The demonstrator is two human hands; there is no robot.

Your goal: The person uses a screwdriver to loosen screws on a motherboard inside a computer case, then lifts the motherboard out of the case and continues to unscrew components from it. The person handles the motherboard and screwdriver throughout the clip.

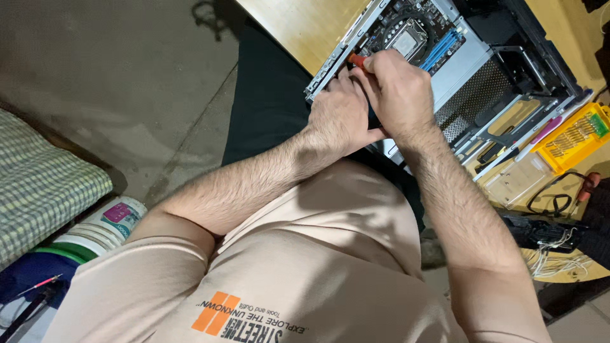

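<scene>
An open computer case (473,70) lies on a wooden table (298,25), with its motherboard (413,32) and blue memory slots showing. My right hand (397,89) is closed around a screwdriver with an orange-red handle (357,60), its tip down at the case's near edge. My left hand (340,114) rests against the case's metal rim just beside the right hand; I cannot make out what its fingers grip. Both hands touch each other.
A yellow tray of screwdriver bits (575,136) with a clear lid (518,178) sits to the right, with black cables (559,203) and loose wires (559,254) nearby. On the concrete floor at left stand a checkered cushion (38,178) and a white tub (101,228).
</scene>
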